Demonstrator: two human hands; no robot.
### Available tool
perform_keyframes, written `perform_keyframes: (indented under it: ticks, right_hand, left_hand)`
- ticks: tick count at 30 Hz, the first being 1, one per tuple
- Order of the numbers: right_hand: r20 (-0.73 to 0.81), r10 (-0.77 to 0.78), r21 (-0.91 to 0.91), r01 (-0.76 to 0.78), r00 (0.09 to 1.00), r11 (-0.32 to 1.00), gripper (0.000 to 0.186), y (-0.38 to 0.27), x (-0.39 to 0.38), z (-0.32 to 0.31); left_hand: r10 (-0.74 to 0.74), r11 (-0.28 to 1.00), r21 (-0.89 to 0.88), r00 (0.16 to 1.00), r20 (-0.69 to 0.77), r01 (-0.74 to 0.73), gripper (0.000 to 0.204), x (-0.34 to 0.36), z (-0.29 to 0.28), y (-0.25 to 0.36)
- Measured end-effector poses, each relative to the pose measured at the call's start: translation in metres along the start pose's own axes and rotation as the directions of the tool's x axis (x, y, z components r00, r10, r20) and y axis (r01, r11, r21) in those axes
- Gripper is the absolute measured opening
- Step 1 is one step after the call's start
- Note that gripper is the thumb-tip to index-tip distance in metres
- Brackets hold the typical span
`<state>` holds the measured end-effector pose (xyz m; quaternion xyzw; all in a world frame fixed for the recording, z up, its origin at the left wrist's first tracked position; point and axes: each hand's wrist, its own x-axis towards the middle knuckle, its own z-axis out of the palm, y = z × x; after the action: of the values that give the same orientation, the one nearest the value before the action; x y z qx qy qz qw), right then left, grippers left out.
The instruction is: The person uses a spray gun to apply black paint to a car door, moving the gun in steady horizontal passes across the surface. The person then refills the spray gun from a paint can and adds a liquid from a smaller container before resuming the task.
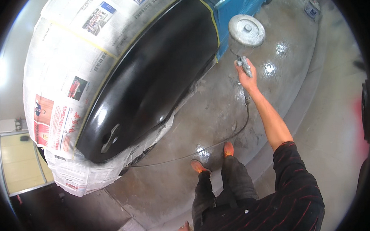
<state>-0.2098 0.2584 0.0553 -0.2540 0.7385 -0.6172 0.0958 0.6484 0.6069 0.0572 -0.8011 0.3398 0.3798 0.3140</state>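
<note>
R fingers (239, 69) round spray gun (245, 66); L hand (184, 230), can't tell. Glossy blk panel (151, 76) by newsprint (62, 75); shiny flr (209, 110).

Car door panel (163, 79): smooth, high-gloss black. Masking newspaper (55, 79): matt, wrinkled along lower edge. Blue plastic sheeting (242, 5): creased, slightly shiny. Spray gun (245, 66): dull grey, metallic-looking. Floor (211, 110): smooth, patchily glossy.

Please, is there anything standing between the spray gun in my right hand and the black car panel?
Nothing visible does: the gap between the spray gun and the black car panel looks open. The blue sheet borders the panel's upper end in the picture, and the hose curves away below your right hand.
</note>
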Motion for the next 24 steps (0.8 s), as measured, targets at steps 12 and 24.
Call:
perform_keyframes:
  ticks: [12, 24]
  right_hand:
    - [0.107, -0.295, -0.007, 0.297, 0.95, 0.955, 0.025, 0.07, -0.133, 0.033]
    - [0.595, -0.049, 0.129, -0.035, 0.802, 0.991, 0.04, 0.025, -0.362, 0.112]
  left_hand:
    - [-0.103, 0.983, -0.168, 0.974, -0.203, 0.069, 0.082, -0.028, -0.014, 0.01]
    - [-0.058, 0.967, -0.252, 0.987, -0.148, 0.019, 0.086, 0.017, -0.051, -0.006]
